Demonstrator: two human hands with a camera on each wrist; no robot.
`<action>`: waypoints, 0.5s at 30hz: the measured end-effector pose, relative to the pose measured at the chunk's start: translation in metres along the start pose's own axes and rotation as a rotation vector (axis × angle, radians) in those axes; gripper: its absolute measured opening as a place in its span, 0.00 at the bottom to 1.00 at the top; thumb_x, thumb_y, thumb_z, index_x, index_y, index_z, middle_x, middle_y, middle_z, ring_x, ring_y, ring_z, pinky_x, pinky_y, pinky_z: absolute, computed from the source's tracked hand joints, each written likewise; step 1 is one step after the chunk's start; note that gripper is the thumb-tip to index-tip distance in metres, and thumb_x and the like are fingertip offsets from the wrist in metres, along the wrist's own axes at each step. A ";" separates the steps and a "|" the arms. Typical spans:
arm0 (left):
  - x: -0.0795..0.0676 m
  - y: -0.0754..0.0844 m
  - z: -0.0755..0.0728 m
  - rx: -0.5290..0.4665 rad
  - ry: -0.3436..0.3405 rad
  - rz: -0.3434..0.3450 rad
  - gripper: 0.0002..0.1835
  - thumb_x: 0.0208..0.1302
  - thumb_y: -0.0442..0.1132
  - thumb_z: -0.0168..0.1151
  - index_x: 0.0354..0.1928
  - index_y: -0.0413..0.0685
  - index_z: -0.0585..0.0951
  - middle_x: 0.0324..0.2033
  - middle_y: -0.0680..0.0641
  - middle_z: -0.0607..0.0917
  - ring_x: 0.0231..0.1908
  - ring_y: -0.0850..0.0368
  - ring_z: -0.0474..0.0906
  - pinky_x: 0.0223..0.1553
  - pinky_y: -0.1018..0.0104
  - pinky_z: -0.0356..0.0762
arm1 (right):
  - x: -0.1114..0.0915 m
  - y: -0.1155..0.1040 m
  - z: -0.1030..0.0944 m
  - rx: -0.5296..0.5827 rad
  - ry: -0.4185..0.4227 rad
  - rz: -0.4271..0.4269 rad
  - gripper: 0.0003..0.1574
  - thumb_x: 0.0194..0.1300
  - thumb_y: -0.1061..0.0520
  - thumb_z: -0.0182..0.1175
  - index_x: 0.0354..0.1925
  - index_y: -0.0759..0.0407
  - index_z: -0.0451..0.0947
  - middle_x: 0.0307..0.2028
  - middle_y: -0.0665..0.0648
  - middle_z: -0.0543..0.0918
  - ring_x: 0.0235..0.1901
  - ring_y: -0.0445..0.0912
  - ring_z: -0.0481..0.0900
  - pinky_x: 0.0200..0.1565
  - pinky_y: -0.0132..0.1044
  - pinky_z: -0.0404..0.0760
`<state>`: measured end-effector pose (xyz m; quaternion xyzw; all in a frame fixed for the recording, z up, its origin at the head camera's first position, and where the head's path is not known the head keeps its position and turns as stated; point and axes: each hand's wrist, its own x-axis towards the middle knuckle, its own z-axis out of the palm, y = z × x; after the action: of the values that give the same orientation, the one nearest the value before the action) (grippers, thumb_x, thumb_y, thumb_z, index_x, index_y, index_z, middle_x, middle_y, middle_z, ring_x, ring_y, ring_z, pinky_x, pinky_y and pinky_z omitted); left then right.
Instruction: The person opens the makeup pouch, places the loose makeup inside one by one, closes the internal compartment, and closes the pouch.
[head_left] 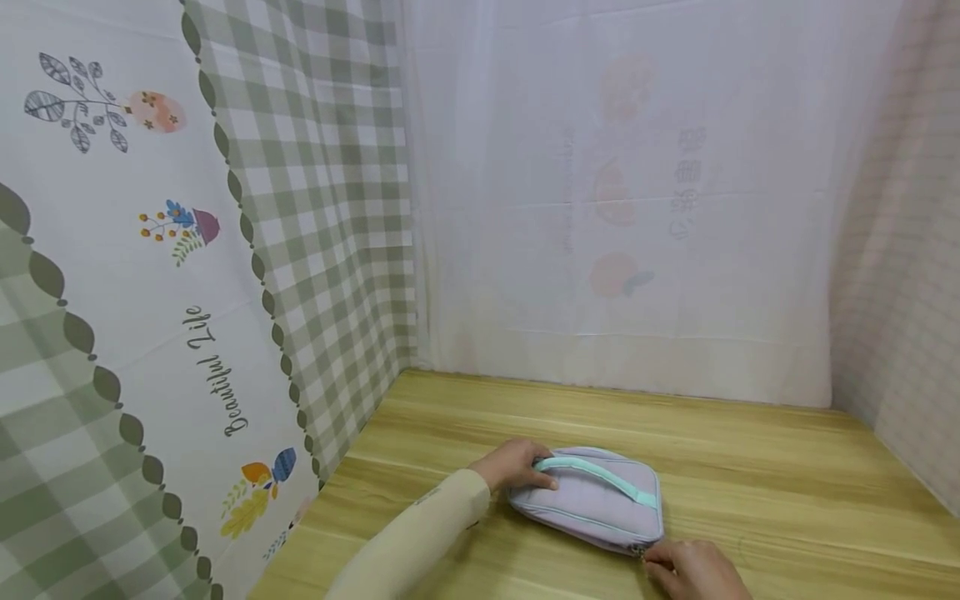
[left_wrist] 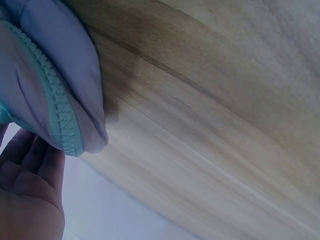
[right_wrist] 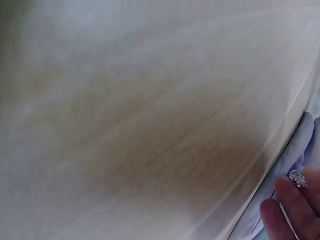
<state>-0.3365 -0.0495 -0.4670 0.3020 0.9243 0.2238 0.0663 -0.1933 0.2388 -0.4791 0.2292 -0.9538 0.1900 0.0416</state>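
Note:
A lavender zippered pouch (head_left: 577,504) with a mint-green handle strap (head_left: 600,472) and mint trim lies on the wooden table. My left hand (head_left: 516,467) grips its left end, thumb on top by the strap's end. In the left wrist view the mint zipper (left_wrist: 59,107) runs along the pouch's side above the fingers. At the near right corner my right hand (head_left: 693,567) pinches the zipper pull (head_left: 639,550). The right wrist view shows that silver pull (right_wrist: 298,179) at the fingertips, next to the lavender fabric.
The wood-grain table (head_left: 750,467) extends around the pouch. A green checked curtain with printed plants (head_left: 315,167) hangs at the left, a white sheet (head_left: 510,208) at the back, and a pale checked cloth (head_left: 907,333) at the right.

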 end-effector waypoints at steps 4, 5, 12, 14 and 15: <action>0.001 -0.003 -0.001 0.012 -0.007 0.004 0.24 0.57 0.53 0.73 0.52 0.49 0.85 0.44 0.60 0.85 0.39 0.70 0.75 0.44 0.74 0.74 | 0.000 -0.007 -0.002 -0.045 0.031 0.150 0.06 0.58 0.46 0.71 0.30 0.45 0.87 0.27 0.41 0.84 0.25 0.34 0.73 0.28 0.37 0.74; 0.001 -0.003 -0.002 0.024 -0.011 0.009 0.24 0.57 0.54 0.73 0.53 0.49 0.85 0.45 0.59 0.85 0.41 0.70 0.75 0.45 0.74 0.75 | 0.001 -0.008 -0.003 -0.061 0.042 0.192 0.06 0.58 0.44 0.71 0.30 0.43 0.86 0.28 0.41 0.84 0.25 0.36 0.73 0.28 0.38 0.74; 0.002 -0.003 -0.016 0.028 -0.020 0.014 0.26 0.64 0.62 0.64 0.55 0.52 0.84 0.51 0.57 0.84 0.51 0.64 0.78 0.51 0.68 0.76 | -0.001 -0.008 -0.008 -0.159 0.158 0.244 0.11 0.54 0.41 0.73 0.28 0.43 0.84 0.29 0.42 0.84 0.31 0.43 0.82 0.42 0.55 0.76; 0.003 -0.004 -0.020 -0.033 -0.003 -0.019 0.27 0.68 0.63 0.57 0.57 0.52 0.83 0.53 0.56 0.83 0.53 0.61 0.78 0.53 0.65 0.76 | -0.001 -0.007 -0.008 -0.187 0.202 0.220 0.16 0.52 0.39 0.73 0.32 0.46 0.84 0.33 0.45 0.84 0.35 0.47 0.84 0.45 0.61 0.74; 0.003 -0.005 -0.021 -0.062 0.005 -0.039 0.28 0.70 0.63 0.53 0.59 0.52 0.82 0.54 0.55 0.83 0.54 0.59 0.78 0.54 0.63 0.76 | 0.000 -0.006 -0.008 -0.201 0.221 0.206 0.20 0.51 0.37 0.74 0.35 0.48 0.84 0.35 0.48 0.84 0.36 0.49 0.84 0.45 0.62 0.74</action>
<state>-0.3473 -0.0592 -0.4501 0.2813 0.9228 0.2518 0.0774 -0.1902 0.2367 -0.4693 0.1026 -0.9760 0.1208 0.1492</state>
